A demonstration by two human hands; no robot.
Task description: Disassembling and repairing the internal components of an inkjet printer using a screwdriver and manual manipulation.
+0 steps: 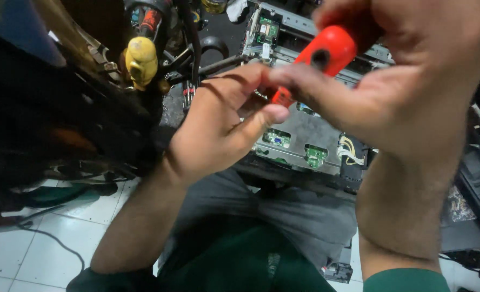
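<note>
While R hand [407,86] grips red screwdriver [326,54], L hand [224,124] pinches its shaft, crowded.

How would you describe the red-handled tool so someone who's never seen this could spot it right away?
Start at the grey metal chassis with small green circuit boards, lying on the floor ahead of the person's knees. Above it, the right hand and left hand meet around a screwdriver. Its bright red handle with a black end hole distinguishes it from the yellow-handled tool at left.
</note>
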